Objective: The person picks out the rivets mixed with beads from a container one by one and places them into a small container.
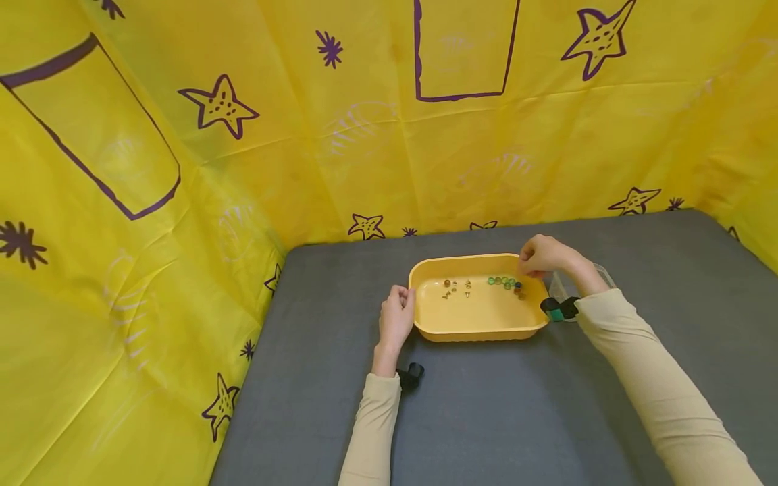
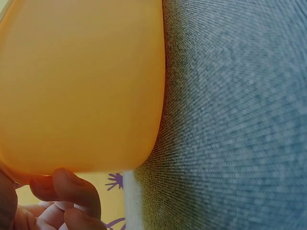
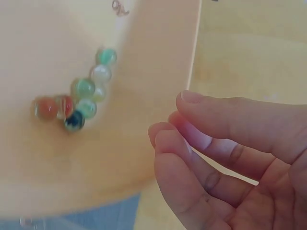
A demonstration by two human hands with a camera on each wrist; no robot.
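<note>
A shallow yellow tray (image 1: 480, 331) lies on the grey mat (image 1: 486, 418). At its right end sits a cluster of glass marbles (image 1: 504, 281), green, clear, red and dark blue (image 3: 84, 98). Several small metal bits (image 1: 456, 288) lie left of them. My left hand (image 1: 401, 307) holds the tray's left end, its fingers (image 2: 72, 191) curled against the outer wall (image 2: 81, 86). My right hand (image 1: 535, 266) hovers over the tray's far right corner. In the right wrist view it (image 3: 168, 115) is loosely curled and holds nothing, just right of the marbles.
Yellow sheeting with purple stars (image 1: 219, 108) walls in the mat at the back and on both sides. A clear plastic item (image 1: 603, 273) lies behind my right wrist. Bare grey mat (image 2: 230, 120) stretches in front of the tray.
</note>
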